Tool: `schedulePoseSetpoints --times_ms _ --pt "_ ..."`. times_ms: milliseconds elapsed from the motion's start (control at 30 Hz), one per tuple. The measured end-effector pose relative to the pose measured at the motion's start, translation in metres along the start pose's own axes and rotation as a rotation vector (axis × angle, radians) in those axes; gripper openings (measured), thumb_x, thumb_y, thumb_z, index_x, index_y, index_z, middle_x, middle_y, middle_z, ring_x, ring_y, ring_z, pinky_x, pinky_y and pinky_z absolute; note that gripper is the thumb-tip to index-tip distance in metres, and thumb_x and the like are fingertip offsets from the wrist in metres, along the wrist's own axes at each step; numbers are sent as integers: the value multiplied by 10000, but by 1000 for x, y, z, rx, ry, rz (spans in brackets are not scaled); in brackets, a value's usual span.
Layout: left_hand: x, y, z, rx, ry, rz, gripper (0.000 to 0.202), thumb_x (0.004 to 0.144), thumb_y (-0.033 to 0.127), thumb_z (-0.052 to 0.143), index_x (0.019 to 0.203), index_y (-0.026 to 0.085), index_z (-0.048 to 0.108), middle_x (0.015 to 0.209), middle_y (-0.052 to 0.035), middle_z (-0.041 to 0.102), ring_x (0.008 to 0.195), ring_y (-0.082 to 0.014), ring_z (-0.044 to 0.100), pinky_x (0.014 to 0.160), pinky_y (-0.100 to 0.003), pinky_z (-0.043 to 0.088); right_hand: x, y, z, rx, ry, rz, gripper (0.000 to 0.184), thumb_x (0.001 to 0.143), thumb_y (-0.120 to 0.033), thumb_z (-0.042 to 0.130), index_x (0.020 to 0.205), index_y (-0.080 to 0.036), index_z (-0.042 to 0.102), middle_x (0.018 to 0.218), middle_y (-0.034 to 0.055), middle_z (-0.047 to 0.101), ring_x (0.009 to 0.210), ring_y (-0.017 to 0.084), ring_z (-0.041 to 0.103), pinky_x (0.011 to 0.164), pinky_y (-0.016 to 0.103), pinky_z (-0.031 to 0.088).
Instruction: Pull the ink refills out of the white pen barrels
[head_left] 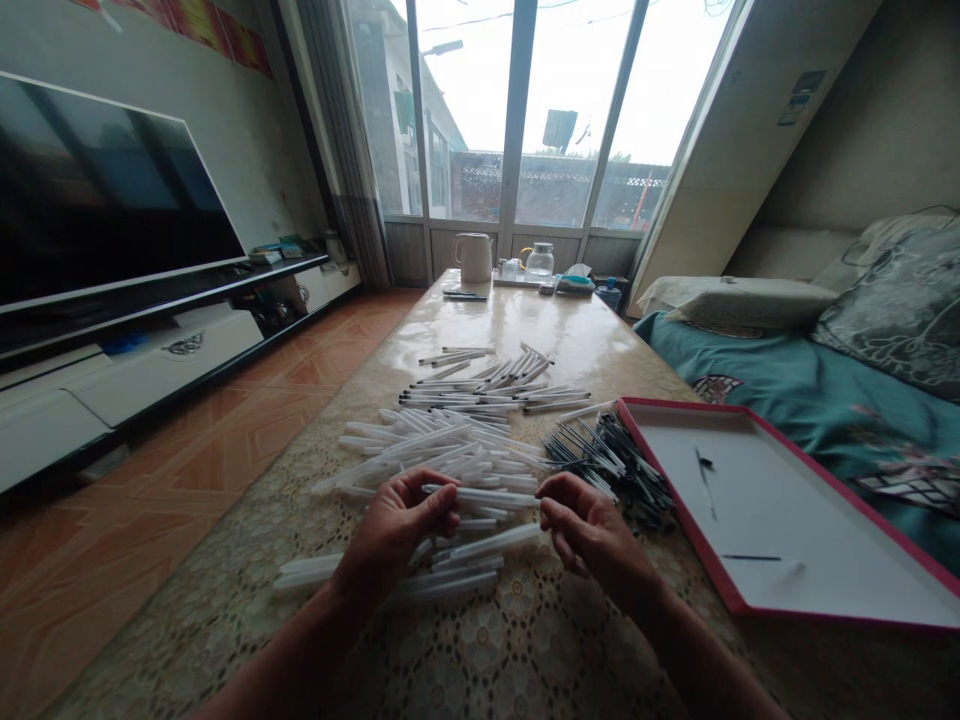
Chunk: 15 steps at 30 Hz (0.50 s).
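Note:
A slim white pen barrel (495, 496) is held level across the middle of the view. My left hand (412, 515) pinches its left end between thumb and fingers. At its right end, the thumb and fingertips of my right hand (589, 525) are closed on the tip; anything smaller between them is hidden. Below and behind the hands lies a loose heap of translucent white pen barrels (420, 445). Farther back are several white pens with dark ends (495, 400). To the right of the heap sits a pile of dark, thin refills (637, 470).
A shallow white tray with a red rim (735, 606) lies at the right, holding a dark refill (752, 557) and a clear piece with a black part (705, 480). A kettle (474, 258) and glass jug (540, 262) stand at the table's far end. A sofa (787, 380) flanks the right.

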<state>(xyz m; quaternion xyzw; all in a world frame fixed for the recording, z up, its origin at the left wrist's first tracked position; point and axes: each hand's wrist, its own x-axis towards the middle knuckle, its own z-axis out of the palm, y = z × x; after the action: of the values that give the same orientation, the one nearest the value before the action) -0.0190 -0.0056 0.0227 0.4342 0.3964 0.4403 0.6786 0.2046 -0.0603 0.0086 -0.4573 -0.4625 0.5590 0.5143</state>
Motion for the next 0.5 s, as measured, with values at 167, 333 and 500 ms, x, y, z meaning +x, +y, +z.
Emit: schedulePoseSetpoints --times_ms 167,333,500 --pt "0 4 -2 -21 36 26 320 577 325 861 749 132 672 557 13 665 491 -96 606 477 -172 493 2 -5 -10 -171 70 -64 308 827 -463 618 800 -168 537 576 -73 438 407 34 319 362 154 244" --pt "1 14 -11 -52 237 171 351 562 294 859 812 145 663 644 11 696 554 -117 633 554 -207 521 6 -15 -44 -496 488 -285 317 845 -495 565 864 -179 542 609 -20 523 467 113 456 438 227 376" --pt "-2 11 -8 261 243 323 229 660 278 789 827 165 682 645 3 678 569 -141 616 550 -225 488 14 -13 -71 -918 926 -411 308 885 -445 479 965 -161 568 762 86 642 621 225 604 595 334 464"
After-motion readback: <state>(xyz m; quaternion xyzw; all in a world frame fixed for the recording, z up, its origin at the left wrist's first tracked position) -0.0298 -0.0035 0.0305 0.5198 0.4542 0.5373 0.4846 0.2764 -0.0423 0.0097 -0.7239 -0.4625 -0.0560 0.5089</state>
